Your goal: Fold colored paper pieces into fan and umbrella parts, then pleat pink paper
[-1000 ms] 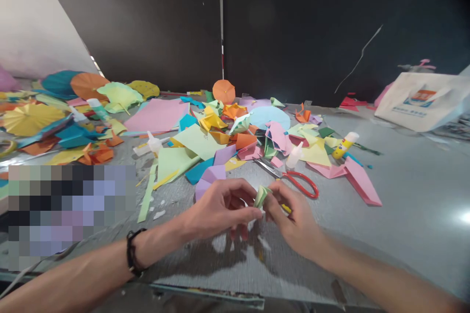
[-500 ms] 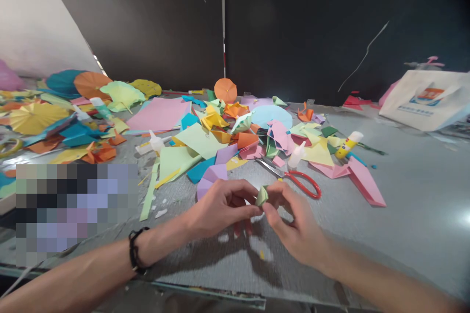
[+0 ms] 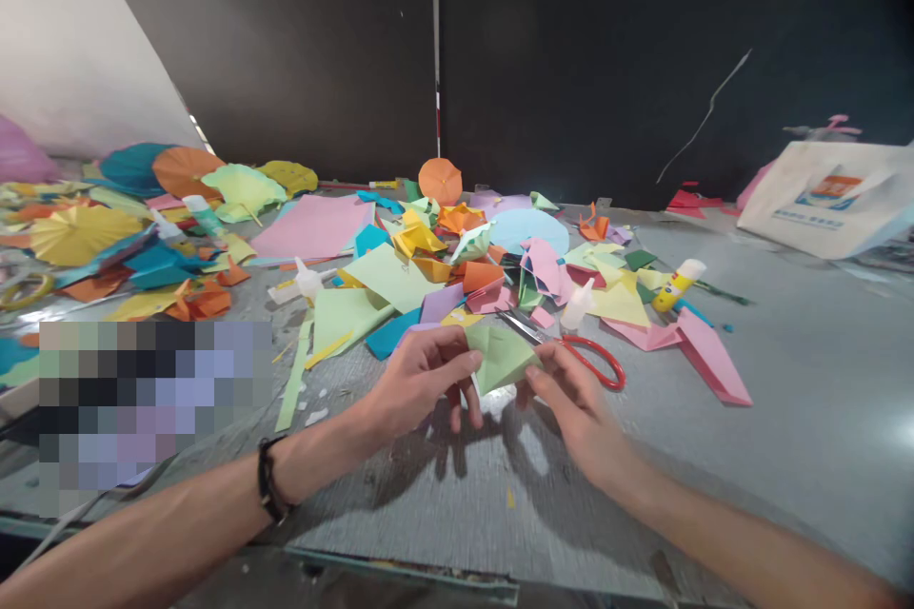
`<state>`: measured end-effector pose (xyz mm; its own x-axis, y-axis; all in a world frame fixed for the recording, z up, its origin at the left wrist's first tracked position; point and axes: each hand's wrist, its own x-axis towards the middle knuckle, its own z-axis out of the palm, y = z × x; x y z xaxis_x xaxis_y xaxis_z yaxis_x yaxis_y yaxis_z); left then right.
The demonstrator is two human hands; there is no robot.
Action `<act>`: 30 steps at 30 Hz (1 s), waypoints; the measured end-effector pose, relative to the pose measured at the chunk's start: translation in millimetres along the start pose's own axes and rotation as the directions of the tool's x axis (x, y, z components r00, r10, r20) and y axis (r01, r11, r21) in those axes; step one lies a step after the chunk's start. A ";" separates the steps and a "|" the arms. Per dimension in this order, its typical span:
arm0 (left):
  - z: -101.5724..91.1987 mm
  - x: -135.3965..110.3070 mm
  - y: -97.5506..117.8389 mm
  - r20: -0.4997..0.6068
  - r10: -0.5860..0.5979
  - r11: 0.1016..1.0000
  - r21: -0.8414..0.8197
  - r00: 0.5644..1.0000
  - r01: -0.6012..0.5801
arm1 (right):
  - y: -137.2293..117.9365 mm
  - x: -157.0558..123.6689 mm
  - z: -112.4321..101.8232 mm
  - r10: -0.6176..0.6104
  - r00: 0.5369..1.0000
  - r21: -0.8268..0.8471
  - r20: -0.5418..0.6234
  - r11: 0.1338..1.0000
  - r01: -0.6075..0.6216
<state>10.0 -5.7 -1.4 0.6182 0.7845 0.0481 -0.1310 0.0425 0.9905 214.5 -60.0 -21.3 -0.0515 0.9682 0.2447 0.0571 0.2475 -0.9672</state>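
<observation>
A creased piece of light green paper (image 3: pixel 502 358) is held up above the table between my two hands. My left hand (image 3: pixel 432 376) pinches its left edge between thumb and fingers, the lower fingers hanging loose. At the right corner, my right hand (image 3: pixel 567 395) grips the paper with thumb and forefinger. Fold lines show across the sheet, which is partly opened out. Just behind the paper lie scissors (image 3: pixel 596 362) with red handles, their blades partly hidden by it. A white glue bottle (image 3: pixel 577 306) stands behind the scissors.
Folded and cut coloured papers are heaped across the table's middle, including a pale green sheet (image 3: pixel 396 276) and pink sheet (image 3: pixel 314 226). A yellow glue stick (image 3: pixel 678 285) and folded pink strip (image 3: pixel 710 357) lie right. A white bag (image 3: pixel 828 200) stands far right; a black panel (image 3: pixel 606 67) rises behind.
The green paper was a small, tight fold between my fingertips; now it is spread wider. My hands have moved slightly apart. The view has shifted a little.
</observation>
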 end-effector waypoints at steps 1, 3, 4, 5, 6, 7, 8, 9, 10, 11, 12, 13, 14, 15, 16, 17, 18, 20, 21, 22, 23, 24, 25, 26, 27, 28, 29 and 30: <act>-0.3 0.4 0.0 -0.013 -0.001 1.000 -0.010 1.000 0.001 | 1.8 1.1 -0.2 0.018 1.000 0.009 -0.009 1.000 -0.018; 0.0 0.3 0.0 -0.025 -0.006 1.000 -0.010 1.000 0.006 | 5.2 2.8 -0.8 0.040 0.999 0.012 -0.009 0.999 -0.039; 0.5 -0.1 0.0 -0.027 -0.001 1.000 0.004 1.000 0.001 | 6.5 3.1 -1.0 0.042 0.999 0.013 -0.001 0.999 -0.042; 1.1 -0.7 -0.1 -0.027 0.009 1.000 0.029 1.000 -0.008 | 7.2 3.1 -1.1 0.037 0.999 0.021 0.017 0.999 -0.037; 1.8 -1.4 -0.3 -0.025 0.024 0.998 0.059 0.999 -0.022 | 7.4 2.7 -1.0 0.026 0.999 0.032 0.036 0.999 -0.027; 2.3 -2.1 -0.6 -0.021 0.037 0.995 0.093 0.999 -0.035 | 7.2 2.0 -0.7 0.012 0.998 0.043 0.053 0.999 -0.015; 2.8 -2.7 -1.0 -0.018 0.046 0.991 0.126 0.999 -0.044 | 6.6 1.2 -0.3 0.002 0.998 0.045 0.067 0.999 -0.005; 3.1 -3.3 -1.4 -0.017 0.050 0.987 0.156 0.999 -0.047 | 5.7 0.3 0.2 -0.008 0.997 0.035 0.080 0.999 0.005; 3.2 -3.6 -1.8 -0.017 0.050 0.983 0.179 0.999 -0.046 | 4.8 -0.5 0.8 -0.019 0.996 0.015 0.090 1.000 0.018; 3.2 -3.8 -2.0 -0.017 0.048 0.981 0.191 0.999 -0.044 | 3.9 -1.2 1.3 -0.032 0.995 -0.009 0.092 0.999 0.033; 2.9 -3.8 -2.1 -0.018 0.045 0.980 0.193 0.999 -0.041 | 3.2 -1.7 1.6 -0.044 0.995 -0.031 0.088 0.998 0.046; 2.5 -3.7 -1.8 -0.020 0.042 0.983 0.181 0.999 -0.037 | 2.7 -1.9 1.6 -0.054 0.995 -0.050 0.081 0.997 0.058; 2.0 -3.4 -1.4 -0.026 0.040 0.987 0.157 0.999 -0.035 | 2.6 -1.7 1.3 -0.063 0.996 -0.063 0.065 0.996 0.067; 1.3 -3.1 -0.8 -0.030 0.030 0.992 0.127 0.999 -0.026 | 2.7 -1.3 0.7 -0.063 0.997 -0.071 0.043 0.995 0.066; 0.6 -2.8 -0.3 -0.035 0.017 0.996 0.093 0.999 -0.013 | 3.2 -0.7 0.0 -0.052 0.999 -0.077 0.015 0.996 0.053; -0.2 -2.5 0.1 -0.038 0.001 0.998 0.059 0.999 0.001 | 4.1 0.1 -0.8 -0.034 0.999 -0.080 -0.009 0.996 0.033; -0.9 -2.1 0.2 -0.034 -0.012 1.000 0.026 0.999 0.013 | 5.2 0.9 -1.5 -0.015 1.000 -0.078 -0.028 0.997 0.013; -2.0 -1.5 -0.5 -0.016 -0.023 0.999 -0.025 1.000 0.022 | 7.9 2.4 -1.8 0.012 0.999 -0.073 -0.052 0.997 -0.016; -2.2 -1.1 -1.2 -0.006 -0.019 0.999 -0.039 1.000 0.019 | 9.3 2.9 -1.4 0.023 0.998 -0.076 -0.052 0.997 -0.027; -2.2 -0.7 -1.9 0.000 -0.012 0.999 -0.044 1.000 0.012 | 10.3 3.3 -0.5 0.031 0.998 -0.079 -0.050 0.996 -0.035; -2.0 -0.4 -2.5 0.005 -0.008 0.999 -0.038 1.000 0.008 | 11.0 3.3 0.5 0.028 0.998 -0.082 -0.059 0.996 -0.032; -1.6 -0.1 -3.0 -0.002 -0.003 1.000 -0.025 1.000 0.003 | 11.1 3.0 1.4 0.004 0.997 -0.090 -0.083 0.996 -0.011; -1.0 0.0 -3.3 -0.011 -0.002 1.000 -0.008 1.000 0.002 | 10.4 2.3 1.9 -0.052 0.992 -0.115 -0.119 0.993 0.038; -0.4 0.0 -3.3 -0.020 -0.002 1.000 0.009 1.000 0.002 | 8.8 1.1 1.7 -0.146 0.976 -0.169 -0.164 0.979 0.118; 0.3 -0.1 -3.3 -0.029 -0.001 1.000 0.025 1.000 0.002 | 6.2 -0.5 0.7 -0.273 0.942 -0.259 -0.196 0.941 0.218; 1.0 -0.4 -3.3 -0.037 0.003 0.999 0.039 0.999 -0.002 | 2.9 -2.6 -1.1 -0.416 0.890 -0.373 -0.186 0.868 0.328; 1.5 -0.8 -3.3 -0.040 0.006 0.999 0.053 0.999 -0.004 | -1.0 -5.1 -3.4 -0.549 0.828 -0.484 -0.117 0.759 0.435; 1.9 -1.3 -3.4 -0.043 0.006 0.998 0.065 0.999 -0.004 | -5.1 -7.8 -5.8 -0.646 0.764 -0.563 0.006 0.629 0.536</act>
<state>11.1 -8.1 -4.6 0.5836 0.8106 0.0487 -0.0826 -0.0005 0.9966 220.4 -68.6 -17.8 -0.0824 0.5794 0.8109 0.5701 0.6948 -0.4385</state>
